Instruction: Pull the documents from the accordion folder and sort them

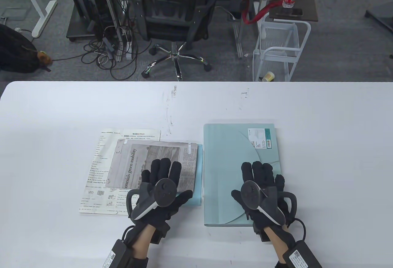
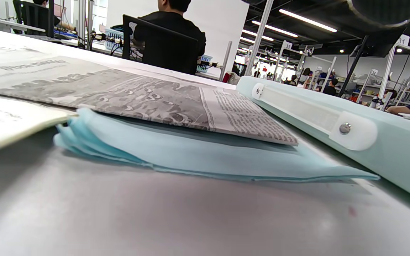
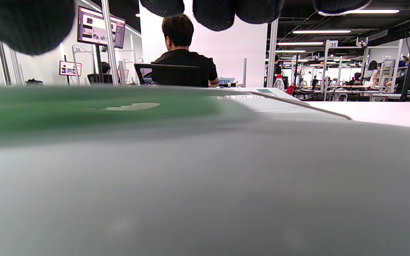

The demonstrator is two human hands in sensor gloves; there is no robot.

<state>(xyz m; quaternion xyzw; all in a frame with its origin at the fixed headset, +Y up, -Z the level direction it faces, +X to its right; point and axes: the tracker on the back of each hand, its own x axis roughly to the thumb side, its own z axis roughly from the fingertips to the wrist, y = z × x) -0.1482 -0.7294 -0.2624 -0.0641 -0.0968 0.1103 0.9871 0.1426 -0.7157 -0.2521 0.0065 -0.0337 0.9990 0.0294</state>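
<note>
An open office lies behind the white table point(image 1: 61, 111): a black chair point(image 1: 175, 7) and tangled cables on grey carpet, with a white cart point(image 1: 281, 50) to the right. The wrist views add what the table view lacks, namely a man in black point(image 2: 176, 21) seated with his back turned, and rows of lit workstations.

The pale green folder point(image 1: 239, 151) lies flat and closed on the table's right half, its flap curving across the front and a label at its far right corner. The right hand point(image 1: 261, 185) rests on its near part, fingers spread flat; the palm side is hidden under the tracker. In the right wrist view the folder is only a blur of green and grey, with dark fingertips point(image 3: 222, 12) cut off at the top.

Just left of the folder, the left hand point(image 1: 162, 185) lies flat, fingers extended, on a newspaper point(image 1: 153, 160). That covers blue sheets point(image 2: 205, 156) and a printed page point(image 1: 98, 176). The left wrist view alone shows the blue sheets as several fanned layers, and the folder's side with a white riveted strap point(image 2: 308, 113). How many documents lie under the hand cannot be told.
</note>
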